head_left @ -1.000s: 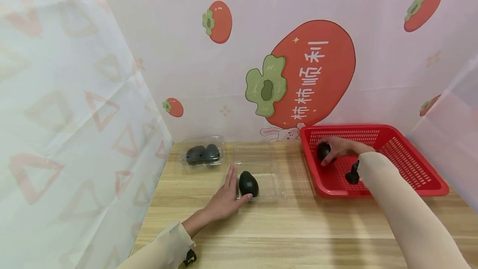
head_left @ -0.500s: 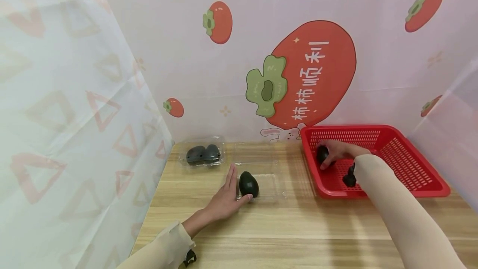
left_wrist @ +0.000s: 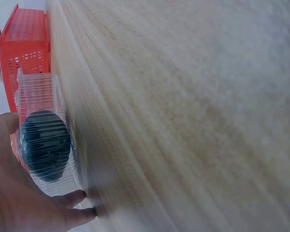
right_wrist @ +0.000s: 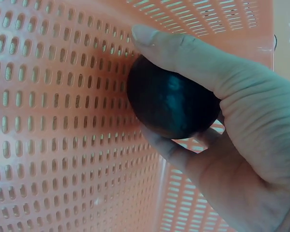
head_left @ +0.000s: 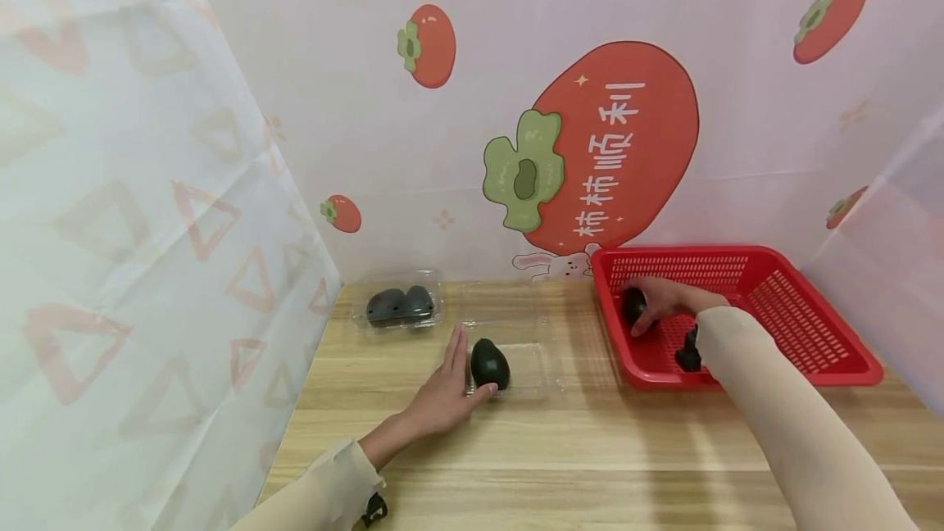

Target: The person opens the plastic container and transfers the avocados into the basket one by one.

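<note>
My right hand (head_left: 666, 297) is inside the red plastic basket (head_left: 804, 269), gripping a dark avocado (right_wrist: 171, 99) between thumb and fingers near the basket's left side. On the table, my left hand (head_left: 441, 397) rests against the left side of a clear plastic box (head_left: 531, 365) with its lid folded back. Its fingers are stretched out, and its thumb reaches over the near edge. One dark green avocado (head_left: 490, 365) lies in the left part of that box, close by the thumb. Through the clear wall, the left wrist view shows the same avocado (left_wrist: 46, 145).
Another clear box (head_left: 437, 318), closed over two dark avocados (head_left: 387, 306), stands at the back left. A patterned cloth wall (head_left: 442, 146) rises behind the wooden table (head_left: 531, 474), with further cloth on both sides. The red basket stands right of the opened box.
My right hand has shifted slightly left and toward me inside the basket, with the avocado in its grip. The left hand has stayed in place beside the opened box.
</note>
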A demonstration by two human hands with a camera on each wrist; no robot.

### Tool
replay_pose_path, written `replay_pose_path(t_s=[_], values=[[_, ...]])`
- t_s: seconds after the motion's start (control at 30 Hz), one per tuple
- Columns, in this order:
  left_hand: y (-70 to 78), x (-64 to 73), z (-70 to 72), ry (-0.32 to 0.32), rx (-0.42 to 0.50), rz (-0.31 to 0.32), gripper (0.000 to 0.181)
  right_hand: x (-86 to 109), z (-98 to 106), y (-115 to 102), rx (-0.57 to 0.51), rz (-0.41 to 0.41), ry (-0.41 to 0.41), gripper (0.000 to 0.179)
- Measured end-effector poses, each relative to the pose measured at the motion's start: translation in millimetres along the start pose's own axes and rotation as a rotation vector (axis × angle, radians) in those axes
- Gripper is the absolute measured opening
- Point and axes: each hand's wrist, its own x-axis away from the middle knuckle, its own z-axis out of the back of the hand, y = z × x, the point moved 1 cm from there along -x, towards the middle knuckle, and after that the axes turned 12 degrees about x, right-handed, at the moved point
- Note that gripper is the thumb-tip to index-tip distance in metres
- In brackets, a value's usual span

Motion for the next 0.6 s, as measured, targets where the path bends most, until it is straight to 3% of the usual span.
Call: replay_pose_path(t_s=[0.27, 0.6], values=[[-0.3, -0.1, -0.3, 0.001, -0.008, -0.002, 0.108, 1.9, 1.1, 2.6, -0.018, 0.016, -0.001, 0.084], [-0.5, -0.3, -0.8, 0.004, -0.007, -0.003, 0.109, 8.3, 4.0, 4.8, -0.020, -0.014, 0.029, 0.095]])
